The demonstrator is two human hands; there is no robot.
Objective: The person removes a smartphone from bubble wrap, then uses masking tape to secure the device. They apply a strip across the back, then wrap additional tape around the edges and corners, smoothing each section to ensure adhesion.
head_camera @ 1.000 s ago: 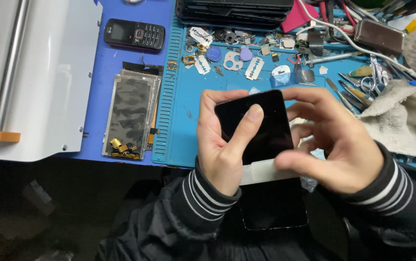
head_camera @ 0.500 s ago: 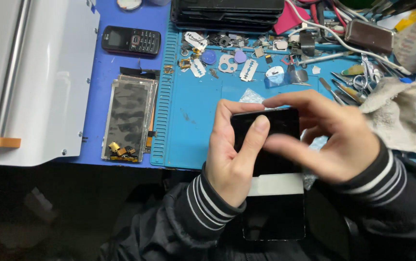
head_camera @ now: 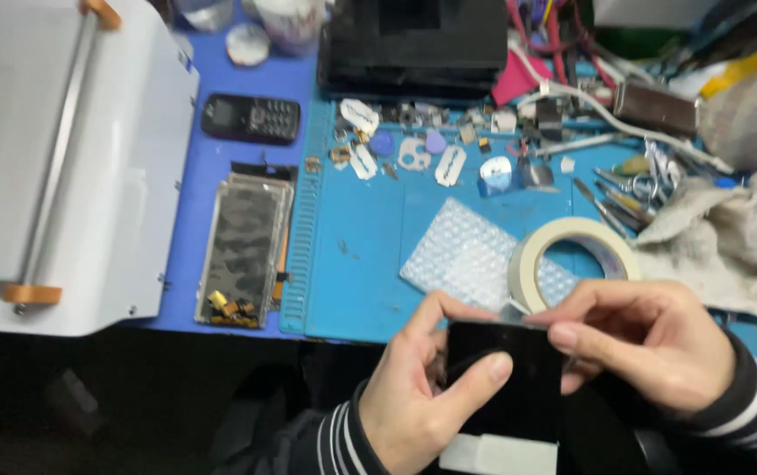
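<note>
While a white machine [head_camera: 53, 158] fills nine o'clock, a bare screen [head_camera: 245, 251] lies right of it on the blue mat [head_camera: 352, 255]. At six o'clock the left hand [head_camera: 418, 396] grips a black panel [head_camera: 506, 378] (thumb across its face). Tape [head_camera: 572, 255] sits above. The right hand [head_camera: 651, 343] pinches the panel's top edge.

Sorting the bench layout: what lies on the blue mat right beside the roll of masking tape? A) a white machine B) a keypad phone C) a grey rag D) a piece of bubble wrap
D: the piece of bubble wrap lies flat on the blue mat, its edge meeting the roll of masking tape.
</note>
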